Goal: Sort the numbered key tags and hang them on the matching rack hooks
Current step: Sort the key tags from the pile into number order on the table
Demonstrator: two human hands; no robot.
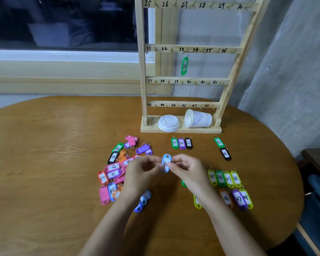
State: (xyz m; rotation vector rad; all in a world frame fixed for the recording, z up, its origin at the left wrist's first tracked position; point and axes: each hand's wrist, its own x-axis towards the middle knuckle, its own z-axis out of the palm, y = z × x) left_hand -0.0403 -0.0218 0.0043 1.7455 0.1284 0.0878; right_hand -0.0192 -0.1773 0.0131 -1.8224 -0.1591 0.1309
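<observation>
Unsorted pile (118, 169) lies left on the counter (44, 154). Left hand (140, 172) pinches 1 blue tag (166, 163) above the counter; right hand (188, 170) pinches its other edge. Rack (183, 49) carries only green tag 33 (184, 65). Sorted rows (227, 179) lie right, unhung. Assessment: early stage, most hanging outstanding.

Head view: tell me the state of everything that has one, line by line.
blue tag: pinched between both hands.
left hand: pinching the blue tag.
right hand: pinching the blue tag.
green tag 33: hanging on hook 33 of the rack.
paper cup: lying on its side on the rack base.
lids: stacked.
</observation>
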